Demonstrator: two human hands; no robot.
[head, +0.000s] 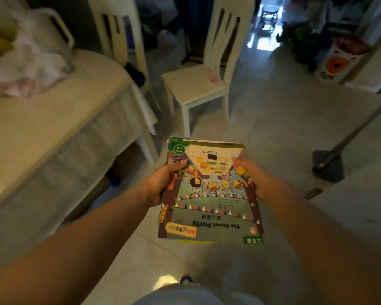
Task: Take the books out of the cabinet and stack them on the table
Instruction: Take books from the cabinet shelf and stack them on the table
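Note:
I carry a thin stack of picture books [209,208] flat in front of me, above the floor. The top cover is colourful and reads "The Street Party", upside down to me. My left hand [163,181] grips the stack's left edge, thumb on the cover. On the opposite edge my right hand [255,177] grips the same way. The table [53,128], under a cream cloth, lies to my left. No cabinet is in view.
White plastic bags [29,69] and a yellow item lie on the table's far end. Two white chairs [202,80] stand ahead, one tucked at the table. A mop with a dark head [328,166] leans at the right. Clutter fills the far right doorway.

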